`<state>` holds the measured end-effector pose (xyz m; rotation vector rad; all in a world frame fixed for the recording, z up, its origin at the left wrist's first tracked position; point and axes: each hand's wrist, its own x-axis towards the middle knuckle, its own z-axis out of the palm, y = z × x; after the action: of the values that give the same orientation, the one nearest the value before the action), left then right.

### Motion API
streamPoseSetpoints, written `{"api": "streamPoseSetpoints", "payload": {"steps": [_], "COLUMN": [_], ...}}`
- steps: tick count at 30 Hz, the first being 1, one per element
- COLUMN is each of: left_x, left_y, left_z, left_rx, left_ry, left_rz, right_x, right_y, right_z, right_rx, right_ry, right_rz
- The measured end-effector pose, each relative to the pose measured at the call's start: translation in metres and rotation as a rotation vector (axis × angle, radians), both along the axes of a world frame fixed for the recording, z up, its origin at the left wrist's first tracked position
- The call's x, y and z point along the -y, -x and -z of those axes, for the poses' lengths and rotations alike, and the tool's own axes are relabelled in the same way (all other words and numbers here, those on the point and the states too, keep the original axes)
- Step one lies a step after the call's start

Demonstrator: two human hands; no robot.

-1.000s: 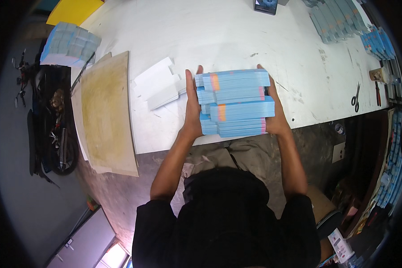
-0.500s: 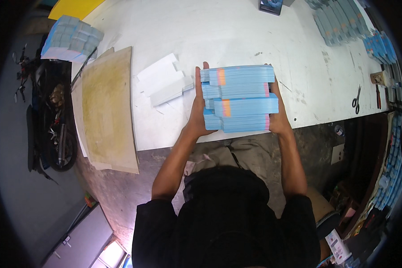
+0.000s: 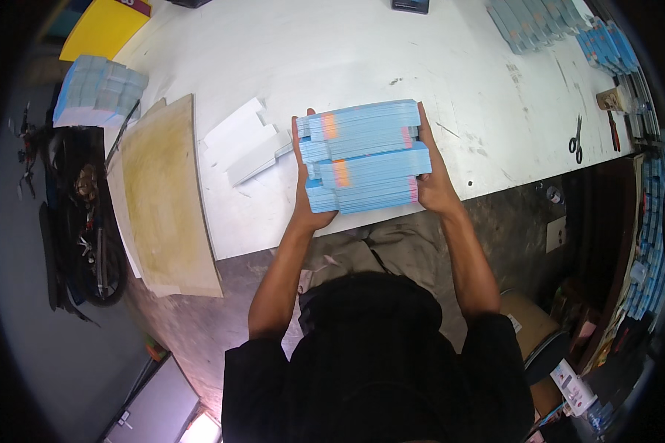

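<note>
A thick stack of light blue cut cardboard blanks (image 3: 377,159), with orange and pink marks on its edges, is between my two hands near the table's front edge. My left hand (image 3: 309,203) presses against its left side, the thumb near the lower corner and fingertips showing at the upper one. Along the right side my right hand (image 3: 437,184) grips it, partly hidden by the blanks. The stack lies in several stepped bundles. Just left of it rest folded white card pieces (image 3: 247,140), apart from my left hand.
Large tan boards (image 3: 159,199) overhang the white table (image 3: 332,59) at left. Further back sit a grey-blue bundle (image 3: 100,92) and a yellow box (image 3: 107,29). Scissors (image 3: 577,140), a red-handled tool (image 3: 614,133) and more stacks (image 3: 536,22) lie right. A motorcycle (image 3: 92,244) stands beyond the left edge.
The view has turned and shifted, so the table's things sit differently in it. Both hands still hold the blue stack, which now appears slightly tilted, with its bundles closer together.
</note>
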<state>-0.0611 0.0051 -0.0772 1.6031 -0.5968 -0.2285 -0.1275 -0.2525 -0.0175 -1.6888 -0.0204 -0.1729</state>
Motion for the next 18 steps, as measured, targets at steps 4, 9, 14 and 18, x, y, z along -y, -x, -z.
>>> {"api": "streamPoseSetpoints", "payload": {"steps": [4,9,14,18], "left_x": [-0.005,0.014,0.001,-0.008], "left_y": [-0.005,0.001,0.001,-0.001], "left_z": [0.012,-0.027,-0.004,0.007], "left_rx": [0.108,-0.021,-0.078,-0.002], "left_ry": [-0.036,-0.095,-0.124,-0.202], "left_rz": [0.011,-0.050,-0.039,-0.020], "right_x": [0.002,0.005,0.001,0.003], "right_y": [0.001,0.000,-0.002,-0.002], "right_z": [0.002,-0.002,0.006,0.002], "right_rx": [-0.004,-0.005,0.090,0.032], "right_ry": [-0.016,-0.031,0.143,0.207], "right_rz": [0.024,0.007,0.052,0.036]}}
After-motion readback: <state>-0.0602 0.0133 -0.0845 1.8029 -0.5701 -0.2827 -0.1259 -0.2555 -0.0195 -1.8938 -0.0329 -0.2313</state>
